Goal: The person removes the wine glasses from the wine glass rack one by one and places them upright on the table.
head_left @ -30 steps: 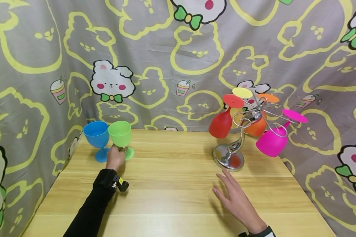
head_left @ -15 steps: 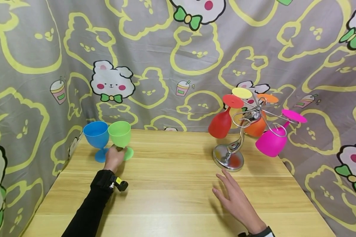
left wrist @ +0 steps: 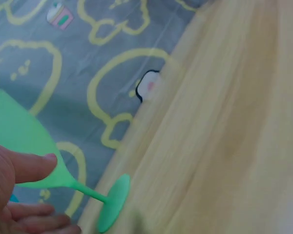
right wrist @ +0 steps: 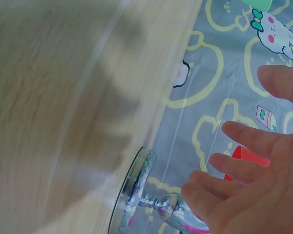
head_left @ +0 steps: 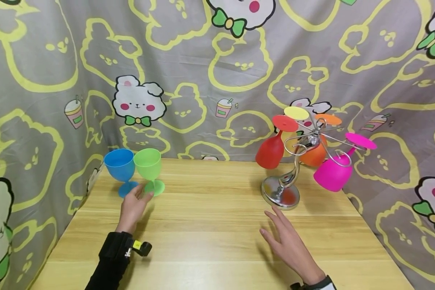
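Note:
A green goblet (head_left: 148, 165) stands upright at the left back of the table, beside a blue goblet (head_left: 119, 166). My left hand (head_left: 133, 207) is just in front of both feet, its thumb apart from the fingers. In the left wrist view the thumb (left wrist: 35, 166) overlaps the green goblet's bowl, and the fingers lie loosely extended below. My right hand (head_left: 288, 245) hovers over the table with fingers spread and holds nothing. The round base (head_left: 280, 192) of a chrome goblet rack (head_left: 294, 169) is just beyond its fingertips.
Upside down on the rack hang a red goblet (head_left: 270, 151), an orange goblet (head_left: 313, 153), a magenta goblet (head_left: 332, 174) and a yellow one (head_left: 296, 113), feet upward. A patterned curtain (head_left: 188, 52) encloses the wooden table (head_left: 210, 237) at the back and sides.
My left hand has let go of the green goblet's stem and drawn back slightly toward me, fingers loosening. Both goblets stay standing. My right hand has kept its place.

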Available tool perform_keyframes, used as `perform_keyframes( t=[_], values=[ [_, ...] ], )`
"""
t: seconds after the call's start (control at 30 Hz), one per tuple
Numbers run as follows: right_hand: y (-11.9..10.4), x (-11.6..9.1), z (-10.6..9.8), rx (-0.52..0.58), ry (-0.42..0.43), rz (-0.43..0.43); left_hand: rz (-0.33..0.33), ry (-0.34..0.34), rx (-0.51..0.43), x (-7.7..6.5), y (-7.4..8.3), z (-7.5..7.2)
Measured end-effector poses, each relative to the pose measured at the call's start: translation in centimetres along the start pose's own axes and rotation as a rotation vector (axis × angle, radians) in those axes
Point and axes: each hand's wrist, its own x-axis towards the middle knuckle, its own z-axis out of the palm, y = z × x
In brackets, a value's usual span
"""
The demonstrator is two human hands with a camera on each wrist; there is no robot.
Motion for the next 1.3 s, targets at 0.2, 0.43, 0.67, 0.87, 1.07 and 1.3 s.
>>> perform_keyframes(
  t=[0.2,0.43,0.67,0.87,1.07,1.3],
  values=[
    [-0.4,0.2,0.3,0.027,0.009,-0.005,0.064,0.012,0.209,-3.1,-0.1,2.5],
    [-1.0,0.5,1.0,0.053,-0.005,0.003,0.249,-0.009,0.364,-6.6,0.3,5.7],
    [-1.7,1.1,1.3,0.050,-0.004,-0.008,0.352,-0.005,0.502,-8.8,1.0,8.3],
    [-2.0,1.4,1.6,0.056,-0.002,-0.009,0.459,0.016,0.590,-9.8,1.4,9.6],
    [-2.2,1.5,1.5,0.061,0.000,-0.002,0.479,0.013,0.618,-10.3,1.2,10.2],
    [-2.5,1.6,-0.1,0.077,0.036,-0.033,0.498,0.013,0.641,-10.2,1.0,10.4]
  ],
)
